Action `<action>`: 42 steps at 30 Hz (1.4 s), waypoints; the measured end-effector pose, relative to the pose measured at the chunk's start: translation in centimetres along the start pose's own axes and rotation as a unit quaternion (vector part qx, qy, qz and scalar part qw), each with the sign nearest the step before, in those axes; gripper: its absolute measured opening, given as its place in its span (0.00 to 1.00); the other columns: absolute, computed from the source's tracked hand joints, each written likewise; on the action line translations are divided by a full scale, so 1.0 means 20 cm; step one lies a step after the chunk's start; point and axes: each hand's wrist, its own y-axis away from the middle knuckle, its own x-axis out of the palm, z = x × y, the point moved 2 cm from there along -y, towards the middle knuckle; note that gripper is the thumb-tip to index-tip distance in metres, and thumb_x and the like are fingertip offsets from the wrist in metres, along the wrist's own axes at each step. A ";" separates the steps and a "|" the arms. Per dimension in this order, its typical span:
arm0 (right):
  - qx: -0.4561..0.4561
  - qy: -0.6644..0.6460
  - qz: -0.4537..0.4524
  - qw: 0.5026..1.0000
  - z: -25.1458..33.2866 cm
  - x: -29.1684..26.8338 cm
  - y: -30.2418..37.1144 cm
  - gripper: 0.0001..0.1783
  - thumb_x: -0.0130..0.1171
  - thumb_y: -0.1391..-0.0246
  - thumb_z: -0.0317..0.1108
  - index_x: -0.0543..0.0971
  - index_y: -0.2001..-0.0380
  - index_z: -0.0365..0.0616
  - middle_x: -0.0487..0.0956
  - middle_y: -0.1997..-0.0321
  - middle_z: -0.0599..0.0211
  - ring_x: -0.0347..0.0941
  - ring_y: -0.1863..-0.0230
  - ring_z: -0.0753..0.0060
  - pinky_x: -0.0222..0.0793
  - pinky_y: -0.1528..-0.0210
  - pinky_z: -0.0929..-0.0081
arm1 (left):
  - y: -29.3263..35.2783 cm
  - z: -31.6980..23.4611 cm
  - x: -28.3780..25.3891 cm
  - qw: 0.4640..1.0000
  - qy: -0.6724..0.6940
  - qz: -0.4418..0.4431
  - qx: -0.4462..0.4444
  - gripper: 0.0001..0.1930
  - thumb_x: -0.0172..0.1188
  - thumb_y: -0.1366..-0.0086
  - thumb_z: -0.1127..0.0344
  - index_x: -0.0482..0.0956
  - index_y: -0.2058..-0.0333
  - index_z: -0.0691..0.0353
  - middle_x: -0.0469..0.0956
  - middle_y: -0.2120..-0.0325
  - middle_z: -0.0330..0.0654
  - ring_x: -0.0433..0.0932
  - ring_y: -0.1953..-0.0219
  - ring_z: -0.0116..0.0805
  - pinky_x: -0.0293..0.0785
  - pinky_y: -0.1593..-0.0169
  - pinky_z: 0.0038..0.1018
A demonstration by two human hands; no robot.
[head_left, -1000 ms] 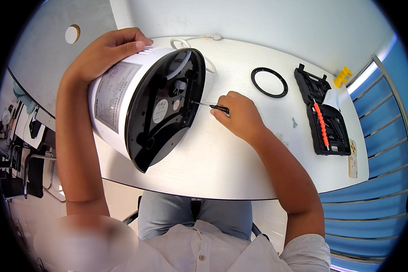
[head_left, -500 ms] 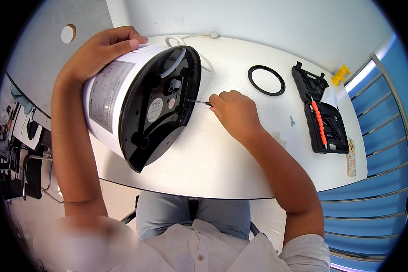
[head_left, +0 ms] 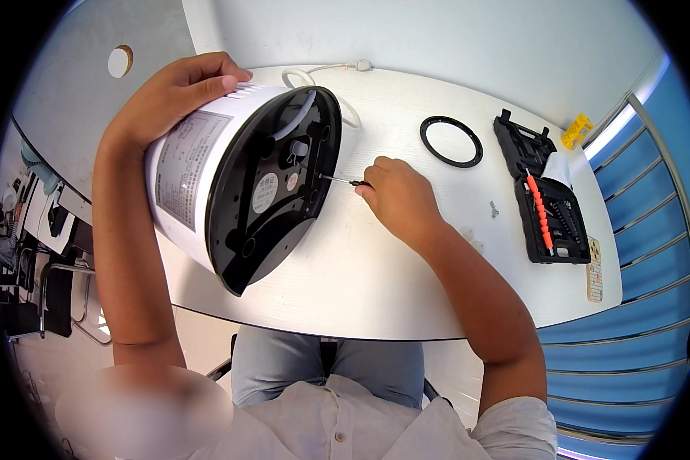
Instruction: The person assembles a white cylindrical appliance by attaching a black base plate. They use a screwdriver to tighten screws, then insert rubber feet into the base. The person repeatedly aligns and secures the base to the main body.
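A white appliance (head_left: 230,126) with a black base (head_left: 280,222) lies tipped on its side on the table, its underside facing right. My left hand (head_left: 184,88) curls over its upper side and grips it, the fingertips passing out of sight behind. In my right hand (head_left: 399,192) is a screwdriver (head_left: 341,180), its thin metal shaft pointing left. The tip meets the right part of the black base; the handle is mostly hidden in my closed fingers. A pale hose (head_left: 295,119) shows at the top of the base.
A black ring (head_left: 452,141) lies on the white table (head_left: 376,291). Small screws (head_left: 494,209) are right of my hand. Further right are an open black tool case (head_left: 540,199) with an orange flexible shaft (head_left: 538,211), a remote control (head_left: 594,268) and a yellow object (head_left: 577,131). A cable with plug (head_left: 363,65) runs behind.
My right hand has turned slightly around the screwdriver, and its fingers sit differently. The whole view has shifted a little; the appliance remains in my left hand.
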 end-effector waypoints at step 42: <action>-0.022 -0.060 -0.051 0.997 -0.02 0.02 0.00 0.07 0.59 0.53 0.26 0.77 0.69 0.38 0.70 0.62 0.63 0.69 0.58 0.61 0.72 0.58 0.67 | 0.01 -0.01 0.00 1.000 0.000 -0.011 0.019 0.20 0.61 0.42 0.49 0.79 0.60 0.60 0.76 0.51 0.50 0.77 0.54 0.34 0.69 0.49 0.21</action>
